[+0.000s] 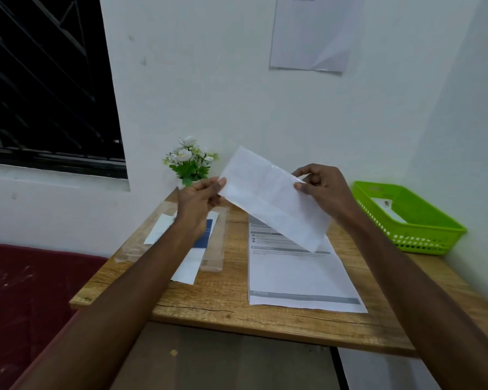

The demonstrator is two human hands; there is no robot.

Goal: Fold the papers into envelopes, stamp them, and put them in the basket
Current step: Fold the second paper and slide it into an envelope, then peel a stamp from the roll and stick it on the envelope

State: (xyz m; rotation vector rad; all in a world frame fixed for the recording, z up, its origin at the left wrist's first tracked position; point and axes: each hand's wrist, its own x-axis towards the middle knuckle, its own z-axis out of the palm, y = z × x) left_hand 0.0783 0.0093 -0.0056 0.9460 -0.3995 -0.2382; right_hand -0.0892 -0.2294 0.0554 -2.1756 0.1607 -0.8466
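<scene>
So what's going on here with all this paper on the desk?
A person is holding a folded paper up above the wooden table, the left hand pinching one end and the right hand the other. A stack of printed sheets lies below. The green basket at the right already holds a stamped envelope.

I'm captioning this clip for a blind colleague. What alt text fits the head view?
Two hands, left hand and right hand, hold a folded white paper above a wooden table. Printed sheets lie below it, and a green basket stands at the right.
</scene>
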